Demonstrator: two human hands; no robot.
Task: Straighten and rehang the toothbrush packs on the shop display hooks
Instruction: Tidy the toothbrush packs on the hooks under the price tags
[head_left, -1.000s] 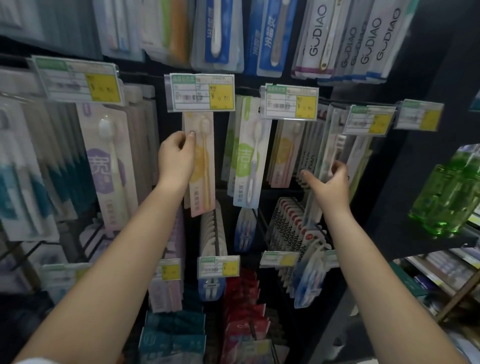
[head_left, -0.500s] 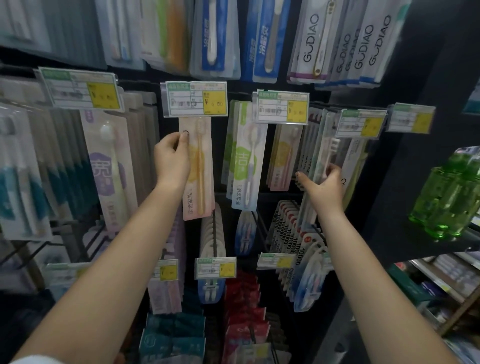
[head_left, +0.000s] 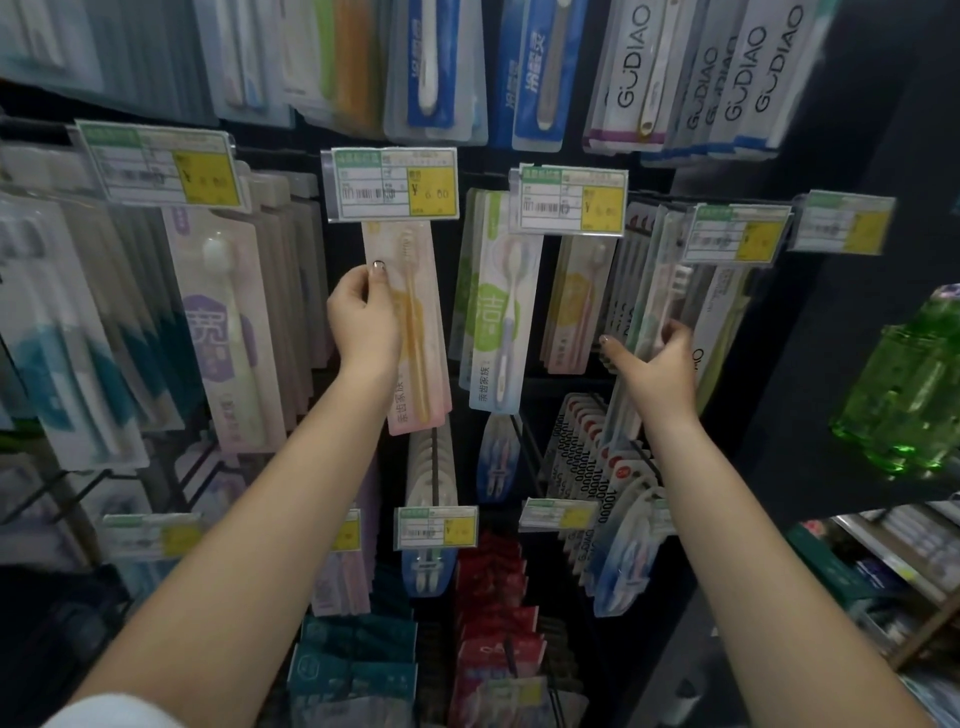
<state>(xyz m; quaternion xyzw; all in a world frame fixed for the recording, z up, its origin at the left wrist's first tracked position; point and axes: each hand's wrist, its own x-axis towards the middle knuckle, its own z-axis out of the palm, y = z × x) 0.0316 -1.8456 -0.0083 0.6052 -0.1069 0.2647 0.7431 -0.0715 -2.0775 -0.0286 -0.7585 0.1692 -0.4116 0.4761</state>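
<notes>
Dark shop wall packed with hanging toothbrush cards, price tags clipped on the hook ends. The left hand (head_left: 363, 317) has its thumb on the face and fingers curled behind the left edge of a pink toothbrush pack (head_left: 415, 332), which hangs straight under the price tag (head_left: 389, 184). The right hand (head_left: 657, 364) is curled around the lower part of a clear toothbrush pack (head_left: 660, 291) in the crowded row further right. Green bottles (head_left: 904, 384) sit on a shelf at the far right.
</notes>
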